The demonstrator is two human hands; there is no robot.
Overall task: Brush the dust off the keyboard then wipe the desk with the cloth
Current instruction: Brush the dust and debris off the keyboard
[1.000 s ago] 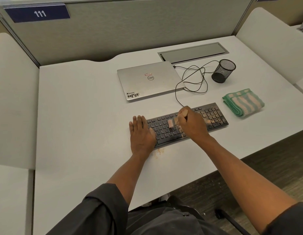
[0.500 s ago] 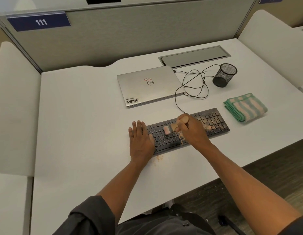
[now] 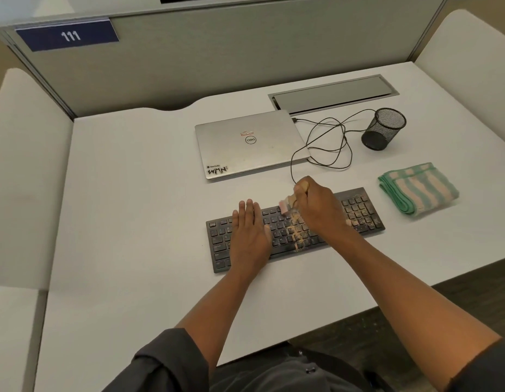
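1 keyboard [image 3: 358, 213], black, tan dust on mid keys + numpad, centre of tabletop [image 3: 132, 193]. 1 brush [image 3: 286, 203] over its mid keys, gripped by right hand [image 3: 319, 210]. Left hand [image 3: 250, 236] flat, fingers straight, on keyboard's left. 1 striped cloth [image 3: 418, 188] right of keyboard; 1 laptop [image 3: 250, 144], 1 mesh cup [image 3: 382, 128] behind.

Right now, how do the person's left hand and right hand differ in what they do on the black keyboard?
The left hand lies flat with straight fingers on the left part of the black keyboard; the right hand is curled round a small wooden-handled brush. The left hand holds nothing; the right hand works over tan dust mid-keyboard. Both are over the keyboard.
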